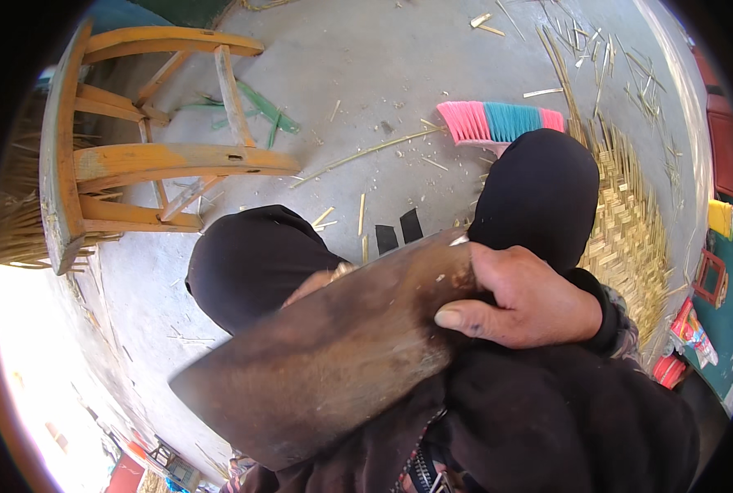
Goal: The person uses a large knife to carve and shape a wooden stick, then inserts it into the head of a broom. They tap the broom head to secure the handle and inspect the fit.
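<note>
A: Entry one, clock read from the slab's middle: your right hand [547, 302]?
B: Pinching the slab [325, 361] by its 2 o'clock end. Thumb [472, 319] on the near face; fingers hidden behind. Advised: lay the thumb flat, well in from the edge, since its sharpness cannot be told.

A: Entry two: your left hand [311, 287]?
B: At 12 o'clock, mostly hidden behind the slab. Whether it grips or merely props, I cannot tell. Advised: give it a share of the weight, as the long 8 o'clock end would likely drag on one wrist.

A: Entry three: the slab?
B: One, brown, broad, worn. Slants from 8 to 2 o'clock over your lap [539, 411]; contact there unclear. Advised: set both hands firmly before you turn it, and turn it slowly.

A: Entry four: knees?
B: Left knee [251, 259], 11 o'clock; right knee [539, 193], 2 o'clock. Dark cloth on both. Advised: leave the edge room between them.

A: Remainder?
B: Dark strips [387, 238], 1 o'clock. Brush [506, 122], pink and blue, 1 o'clock, farther out. Mat [629, 214], woven, 2 o'clock. Stool [153, 164], between 10 and 11.
</note>
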### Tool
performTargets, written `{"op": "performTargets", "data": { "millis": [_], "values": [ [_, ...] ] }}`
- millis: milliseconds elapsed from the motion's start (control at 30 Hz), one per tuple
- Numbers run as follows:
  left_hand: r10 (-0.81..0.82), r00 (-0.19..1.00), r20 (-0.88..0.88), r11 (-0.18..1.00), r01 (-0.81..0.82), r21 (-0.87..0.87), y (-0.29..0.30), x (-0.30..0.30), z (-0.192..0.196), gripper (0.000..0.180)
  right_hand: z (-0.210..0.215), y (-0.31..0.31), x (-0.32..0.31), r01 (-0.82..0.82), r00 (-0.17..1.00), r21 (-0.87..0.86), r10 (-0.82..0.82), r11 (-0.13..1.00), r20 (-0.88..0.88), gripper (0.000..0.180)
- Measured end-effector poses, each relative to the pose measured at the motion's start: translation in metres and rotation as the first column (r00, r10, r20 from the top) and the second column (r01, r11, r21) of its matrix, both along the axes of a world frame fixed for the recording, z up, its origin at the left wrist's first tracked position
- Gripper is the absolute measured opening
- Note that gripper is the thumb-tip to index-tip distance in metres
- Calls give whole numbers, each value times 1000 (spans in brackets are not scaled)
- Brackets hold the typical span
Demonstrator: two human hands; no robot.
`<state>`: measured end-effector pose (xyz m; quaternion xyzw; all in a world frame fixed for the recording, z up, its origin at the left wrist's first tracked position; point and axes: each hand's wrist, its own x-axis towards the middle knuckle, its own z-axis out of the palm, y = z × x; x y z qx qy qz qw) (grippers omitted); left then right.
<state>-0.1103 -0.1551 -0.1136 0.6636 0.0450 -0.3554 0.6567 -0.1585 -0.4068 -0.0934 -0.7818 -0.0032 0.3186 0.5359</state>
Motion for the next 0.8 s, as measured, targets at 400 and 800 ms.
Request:
{"op": "performTargets", "data": {
  "millis": [400,800],
  "values": [
    [67,995,-69,997,-65,29,-2,12,-26,29,-14,11,24,-193,979,22,191,981,68,69],
    [-26,998,57,999,27,-17,-3,-7,5,27,-1,2,16,-96,995,64,98,993,-25,50]
  ]
}}
